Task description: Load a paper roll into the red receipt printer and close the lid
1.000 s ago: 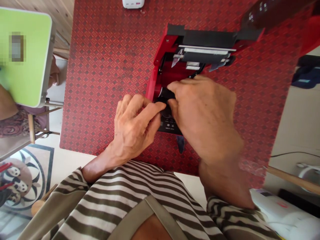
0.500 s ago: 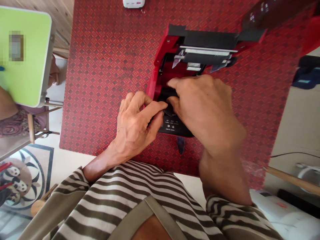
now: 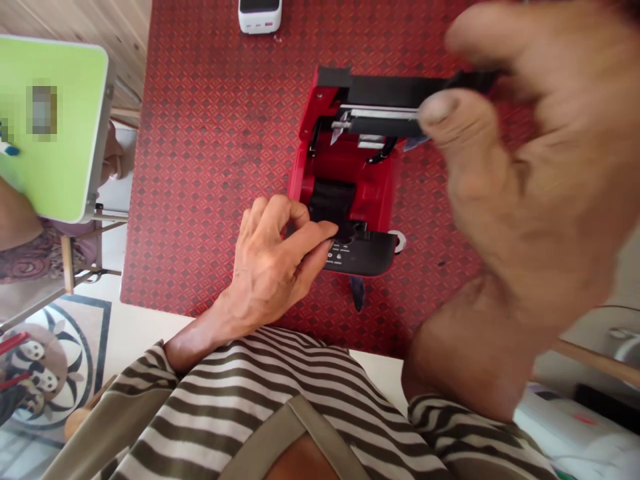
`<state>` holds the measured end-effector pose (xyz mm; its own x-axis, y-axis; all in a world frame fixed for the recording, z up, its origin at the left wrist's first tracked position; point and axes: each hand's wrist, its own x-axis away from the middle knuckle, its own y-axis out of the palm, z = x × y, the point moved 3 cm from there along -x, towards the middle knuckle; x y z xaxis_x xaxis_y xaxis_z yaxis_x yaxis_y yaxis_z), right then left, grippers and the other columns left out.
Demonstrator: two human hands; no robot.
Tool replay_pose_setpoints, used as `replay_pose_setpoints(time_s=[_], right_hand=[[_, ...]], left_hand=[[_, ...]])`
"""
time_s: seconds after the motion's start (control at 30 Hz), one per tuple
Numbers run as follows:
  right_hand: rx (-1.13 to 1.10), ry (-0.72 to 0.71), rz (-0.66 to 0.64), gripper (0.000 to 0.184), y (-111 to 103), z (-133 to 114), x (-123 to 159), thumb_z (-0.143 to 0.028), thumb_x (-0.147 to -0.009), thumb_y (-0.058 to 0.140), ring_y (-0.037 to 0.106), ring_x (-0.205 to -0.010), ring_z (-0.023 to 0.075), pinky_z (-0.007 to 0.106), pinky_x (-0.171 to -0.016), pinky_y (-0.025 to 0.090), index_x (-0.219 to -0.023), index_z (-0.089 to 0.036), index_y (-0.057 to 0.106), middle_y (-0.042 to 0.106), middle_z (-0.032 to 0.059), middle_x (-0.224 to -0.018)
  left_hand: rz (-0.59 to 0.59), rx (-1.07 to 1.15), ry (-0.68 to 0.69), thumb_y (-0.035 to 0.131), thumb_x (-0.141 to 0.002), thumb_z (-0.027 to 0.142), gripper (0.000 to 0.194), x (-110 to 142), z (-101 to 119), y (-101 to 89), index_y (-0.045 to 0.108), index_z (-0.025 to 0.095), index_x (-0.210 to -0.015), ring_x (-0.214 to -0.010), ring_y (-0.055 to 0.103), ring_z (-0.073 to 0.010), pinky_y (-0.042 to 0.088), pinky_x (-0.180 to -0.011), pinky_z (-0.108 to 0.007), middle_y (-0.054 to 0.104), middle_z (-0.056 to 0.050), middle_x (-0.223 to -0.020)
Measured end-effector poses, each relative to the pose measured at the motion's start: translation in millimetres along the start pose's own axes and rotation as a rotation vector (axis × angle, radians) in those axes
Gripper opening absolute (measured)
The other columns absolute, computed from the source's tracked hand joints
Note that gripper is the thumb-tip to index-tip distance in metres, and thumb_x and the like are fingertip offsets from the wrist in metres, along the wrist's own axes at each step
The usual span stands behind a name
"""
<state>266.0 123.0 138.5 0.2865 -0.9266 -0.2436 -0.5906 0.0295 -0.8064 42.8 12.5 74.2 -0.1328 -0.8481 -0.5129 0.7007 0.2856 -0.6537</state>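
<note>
A red and black device (image 3: 370,252), like a small printer, stands on the table with its lid (image 3: 390,90) raised. A black roller and a pale metal bar run across the lid. My left hand (image 3: 275,250) is at its front left corner, thumb and forefinger pinched on the edge of a black strip (image 3: 334,197) that runs out of the red interior. Just what the fingertips hold is partly hidden. My right hand (image 3: 540,153) is raised, large and somewhat blurred, by the lid's right end; its thumb and fingers are apart, and it covers that end of the lid.
A white gadget with a dark top (image 3: 260,19) sits at the table's (image 3: 215,133) far edge. To the left is a green tabletop (image 3: 60,173) with a person partly in view beside it. A dark, pointed piece (image 3: 357,293) sticks out below the device's front.
My right hand has left the device's interior and moved up and right to the lid. The interior and black strip are now uncovered. My left hand keeps its pinch.
</note>
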Motion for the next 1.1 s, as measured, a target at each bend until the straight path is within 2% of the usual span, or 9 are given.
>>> replay_pose_setpoints(time_s=[0.1, 0.17, 0.27, 0.4, 0.63, 0.9, 0.97, 1.03, 1.1], right_hand=[[0.051, -0.14, 0.108, 0.048, 7, -7, 2, -0.051, -0.135, 0.057, 0.088, -0.146, 0.0408, 0.059, -0.138, 0.06, -0.159, -0.028, 0.092, 0.095, 0.0108, -0.151], [0.053, -0.147, 0.13, 0.049, 6, -10, 11, -0.048, -0.136, 0.054, 0.091, -0.138, 0.0399, 0.06, -0.131, 0.063, -0.152, -0.026, 0.095, 0.097, 0.0118, -0.142], [0.048, -0.146, 0.124, 0.043, 3, -11, 25, -0.046, -0.137, 0.057, 0.094, -0.132, 0.0393, 0.06, -0.121, 0.069, -0.143, -0.032, 0.097, 0.099, 0.0085, -0.131], [-0.035, -0.313, 0.221, 0.027, 7, -8, 40, -0.033, -0.13, 0.072, 0.098, -0.108, 0.0374, 0.054, -0.095, 0.073, -0.125, -0.026, 0.098, 0.1, 0.0069, -0.113], [-0.096, -0.344, 0.209, 0.017, 19, -2, 60, -0.021, -0.126, 0.078, 0.099, -0.118, 0.0291, 0.047, -0.108, 0.078, -0.124, -0.026, 0.095, 0.102, 0.0049, -0.124], [-0.134, -0.307, 0.115, 0.022, 25, 1, 78, -0.018, -0.126, 0.078, 0.098, -0.129, 0.0317, 0.049, -0.117, 0.079, -0.134, -0.026, 0.096, 0.101, 0.0076, -0.135], [-0.144, -0.312, 0.114, 0.025, 25, 3, 80, -0.018, -0.125, 0.078, 0.098, -0.131, 0.0326, 0.051, -0.118, 0.08, -0.139, -0.029, 0.096, 0.101, 0.0069, -0.138], [-0.152, -0.308, 0.107, 0.029, 26, 4, 81, -0.018, -0.124, 0.079, 0.097, -0.133, 0.0332, 0.053, -0.119, 0.08, -0.143, -0.032, 0.096, 0.101, 0.0057, -0.14], [-0.16, -0.305, 0.105, 0.031, 27, 6, 82, -0.019, -0.125, 0.079, 0.097, -0.134, 0.0335, 0.054, -0.119, 0.08, -0.146, -0.034, 0.096, 0.1, 0.0043, -0.141]], left_hand=[[-0.022, -0.016, 0.01, 0.079, -0.125, 0.021, 0.016, 2, 1, -0.4, 0.09, 0.028, -0.133, -0.104, 0.067, -0.0264, 0.052, -0.092, -0.045, 0.076, -0.006, -0.115], [-0.028, -0.031, 0.031, 0.077, -0.127, 0.023, 0.015, 3, 1, -1.0, 0.09, 0.028, -0.134, -0.104, 0.068, -0.0269, 0.051, -0.092, -0.046, 0.077, -0.006, -0.115], [-0.029, -0.057, 0.064, 0.075, -0.129, 0.026, 0.015, 5, 2, -2.1, 0.088, 0.027, -0.136, -0.105, 0.07, -0.0272, 0.049, -0.092, -0.045, 0.079, -0.006, -0.116], [-0.038, -0.079, 0.089, 0.078, -0.128, 0.021, 0.015, 6, 5, -2.3, 0.087, 0.025, -0.139, -0.105, 0.068, -0.0267, 0.048, -0.092, -0.045, 0.082, -0.006, -0.115], [0.013, -0.066, 0.1, 0.081, -0.127, 0.017, 0.013, 7, 9, -3.1, 0.088, 0.026, -0.134, -0.102, 0.067, -0.0243, 0.048, -0.091, -0.044, 0.083, -0.002, -0.109], [0.0, -0.07, 0.09, 0.081, -0.127, 0.02, 0.014, 10, 8, -0.1, 0.09, 0.028, -0.134, -0.102, 0.069, -0.0255, 0.048, -0.091, -0.046, 0.082, -0.003, -0.11], [-0.016, -0.041, 0.081, 0.084, -0.128, 0.028, 0.011, 9, 10, -3.0, 0.089, 0.028, -0.137, -0.103, 0.07, -0.0261, 0.05, -0.092, -0.047, 0.083, -0.004, -0.112], [-0.013, 0.058, 0.043, 0.085, -0.128, 0.046, 0.023, 6, 10, -7.5, 0.089, 0.031, -0.144, -0.106, 0.073, -0.028, 0.056, -0.094, -0.051, 0.083, -0.006, -0.117], [0.042, 0.156, -0.066, 0.082, -0.128, 0.061, 0.035, 3, 2, -10.2, 0.086, 0.036, -0.153, -0.12, 0.077, -0.0323, 0.062, -0.104, -0.058, 0.084, -0.008, -0.131]])
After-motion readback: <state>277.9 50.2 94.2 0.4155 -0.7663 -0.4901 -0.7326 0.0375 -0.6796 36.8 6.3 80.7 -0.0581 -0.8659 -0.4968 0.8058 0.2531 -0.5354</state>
